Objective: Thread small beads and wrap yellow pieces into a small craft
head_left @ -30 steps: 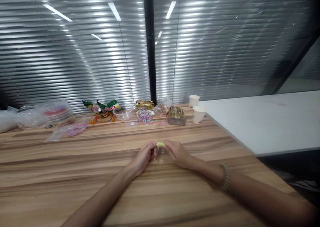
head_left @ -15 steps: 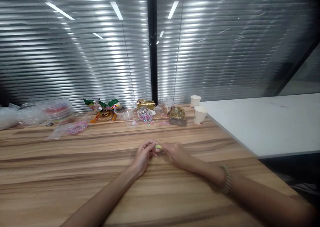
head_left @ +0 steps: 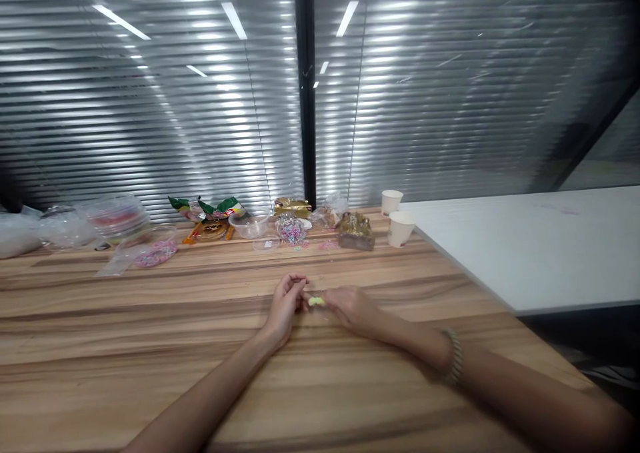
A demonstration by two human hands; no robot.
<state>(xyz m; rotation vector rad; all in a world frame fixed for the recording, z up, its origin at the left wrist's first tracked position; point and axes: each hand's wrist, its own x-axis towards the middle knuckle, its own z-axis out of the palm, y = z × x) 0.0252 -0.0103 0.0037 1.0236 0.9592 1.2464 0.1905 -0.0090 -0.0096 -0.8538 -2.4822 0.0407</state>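
Observation:
A small yellow-green piece (head_left: 316,301), too small to name, is between my two hands above the wooden table (head_left: 150,346). My right hand (head_left: 353,310) pinches its right end between thumb and fingertips. My left hand (head_left: 285,306) is just left of the piece, with the thumb and forefinger tips together and the other fingers curled close to the piece's left end. Whether anything thin sits in the left fingertips I cannot make out. A braided bracelet (head_left: 455,356) circles my right wrist.
Along the table's back lie a clear plastic bowl (head_left: 250,225), a bag of colourful small pieces (head_left: 291,230), a gold packet (head_left: 356,232), green snack bags (head_left: 220,208) and a pink beaded ring (head_left: 156,253). Two paper cups (head_left: 401,229) stand right. A white table (head_left: 525,253) adjoins.
My left fingertips have moved slightly up and left, away from the yellow-green piece, which now shows more fully. The piece sits a little lower. My right hand has barely moved.

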